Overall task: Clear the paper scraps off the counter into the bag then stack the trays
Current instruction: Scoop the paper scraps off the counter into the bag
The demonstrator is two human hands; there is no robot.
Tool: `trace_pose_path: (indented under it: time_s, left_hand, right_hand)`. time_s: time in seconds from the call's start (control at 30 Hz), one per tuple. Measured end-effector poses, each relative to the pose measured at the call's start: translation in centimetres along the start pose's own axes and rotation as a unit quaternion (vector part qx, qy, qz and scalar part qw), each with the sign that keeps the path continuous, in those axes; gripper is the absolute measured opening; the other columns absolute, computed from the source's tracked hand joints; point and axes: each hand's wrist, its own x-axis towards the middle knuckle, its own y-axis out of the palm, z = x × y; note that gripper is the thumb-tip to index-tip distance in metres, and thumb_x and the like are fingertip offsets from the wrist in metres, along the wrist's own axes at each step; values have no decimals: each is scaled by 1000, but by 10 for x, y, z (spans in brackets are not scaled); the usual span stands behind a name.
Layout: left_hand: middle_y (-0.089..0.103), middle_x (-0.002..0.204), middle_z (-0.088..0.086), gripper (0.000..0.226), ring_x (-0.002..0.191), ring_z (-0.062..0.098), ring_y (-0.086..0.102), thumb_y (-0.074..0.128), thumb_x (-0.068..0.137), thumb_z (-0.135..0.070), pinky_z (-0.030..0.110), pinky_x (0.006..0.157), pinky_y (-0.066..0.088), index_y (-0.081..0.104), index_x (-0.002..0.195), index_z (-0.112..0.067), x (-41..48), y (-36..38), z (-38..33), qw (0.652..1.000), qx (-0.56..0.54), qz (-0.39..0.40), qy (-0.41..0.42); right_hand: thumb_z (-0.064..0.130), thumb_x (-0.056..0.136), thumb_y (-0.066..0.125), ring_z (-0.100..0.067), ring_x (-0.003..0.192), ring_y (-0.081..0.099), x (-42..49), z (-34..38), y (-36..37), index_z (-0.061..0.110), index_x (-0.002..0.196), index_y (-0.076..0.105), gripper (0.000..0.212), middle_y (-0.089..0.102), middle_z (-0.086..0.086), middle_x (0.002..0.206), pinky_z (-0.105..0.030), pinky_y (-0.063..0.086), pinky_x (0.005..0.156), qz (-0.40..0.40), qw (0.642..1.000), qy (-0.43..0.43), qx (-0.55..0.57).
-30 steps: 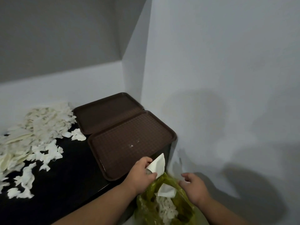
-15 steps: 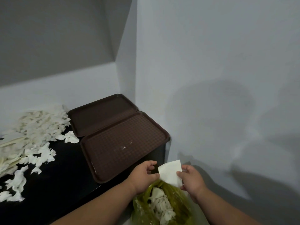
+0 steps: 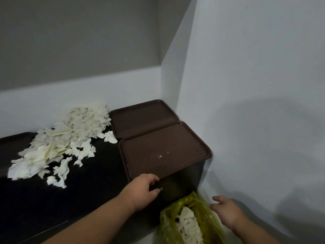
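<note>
two brown trays lie flat at the right end of the black bench [image 3: 88, 191], long sides running left to right and meeting: the near tray [image 3: 163, 152] reaches the front edge, the far tray [image 3: 142, 117] sits by the wall. paper scraps [image 3: 66, 138] heap to their left, trailing from the back toward the front. the green bag [image 3: 167, 221] gapes upward below the bench end, scraps inside, its lower part cut off. the left hand [image 3: 140, 192] curls at the near tray's edge; grip unclear. the right hand [image 3: 226, 212] rests loose-fingered at the bag's rim. pale walls [image 3: 246, 85] meet in a corner.
</note>
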Motion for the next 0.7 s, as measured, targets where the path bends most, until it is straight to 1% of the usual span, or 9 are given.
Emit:
trace_pose_path:
  time_s: [0.07, 0.2, 0.3, 0.37, 0.43, 0.47, 0.53, 0.6, 0.7]
  left_hand:
    - [54, 123, -23, 43, 106, -4, 57, 65, 87, -49, 25, 98, 51, 54, 128, -46, -14, -15, 17, 1000, 10, -18, -5]
    - [52, 119, -22, 38, 105, -3, 56, 63, 88, -48, 21, 97, 48, 56, 126, -46, -49, -45, 55, 998, 24, -46, -39]
    - [52, 118, -22, 42, 103, -2, 57, 63, 87, -51, 21, 95, 49, 54, 127, -47, -80, -61, 90, 993, 26, -69, -88]
    - [51, 116, -24, 43, 102, -2, 56, 63, 87, -52, 18, 93, 48, 53, 128, -47, -100, -68, 111, 989, 21, -90, -115]
    - [50, 115, -24, 43, 102, -3, 56, 64, 87, -52, 18, 92, 48, 54, 128, -46, -117, -73, 130, 985, 14, -106, -134]
    - [51, 115, -23, 43, 102, -2, 56, 64, 87, -52, 18, 93, 48, 54, 128, -46, -124, -75, 139, 983, 9, -114, -143]
    - [51, 116, -22, 43, 103, -2, 56, 64, 86, -52, 21, 95, 49, 54, 128, -46, -134, -81, 154, 979, 0, -130, -157]
    - [50, 116, -23, 44, 103, -1, 57, 64, 86, -52, 22, 95, 50, 54, 129, -45, -140, -87, 167, 977, -7, -139, -162]
    - [50, 117, -22, 45, 103, -1, 57, 63, 87, -52, 23, 94, 51, 53, 131, -45, -145, -104, 183, 976, -3, -153, -156]
  right_hand:
    - [27, 85, 73, -16, 95, 65, -14, 20, 0, 22, 121, 65, 37, 67, -2, 109, -31, 54, 86, 8, 1000, -20, 2]
    - [12, 83, 76, -3, 71, 63, -22, 49, 3, 20, 90, 67, 14, 68, 8, 79, -8, 42, 55, 28, 998, -58, 8]
    - [-7, 89, 64, -5, 58, 65, -14, 64, 8, 10, 88, 61, 17, 64, 0, 72, -4, 42, 51, 80, 995, -58, -16]
    - [-5, 85, 71, -21, 69, 65, 8, 63, 18, -7, 97, 62, 15, 64, -13, 75, -8, 49, 58, 139, 988, -60, -17]
    - [38, 45, 100, -25, 85, 66, 72, 29, 23, -15, 115, 62, 96, 68, -20, 89, -23, 55, 86, 124, 980, -127, -87]
    - [53, 31, 99, -21, 89, 68, 89, 18, 33, -9, 120, 63, 114, 70, -17, 95, -28, 54, 94, 127, 977, -156, -68]
    - [34, 61, 94, -10, 89, 68, 55, 61, 49, 6, 120, 65, 71, 71, -10, 100, -11, 51, 81, 177, 975, -112, -77]
    - [24, 86, 75, 2, 92, 62, -12, 130, 64, 28, 108, 60, 28, 66, 4, 105, -6, 42, 72, 163, 971, -143, -105]
    - [25, 87, 73, 2, 96, 57, -32, 182, 92, 35, 101, 58, 23, 63, 11, 107, -20, 40, 92, 167, 961, -163, -150]
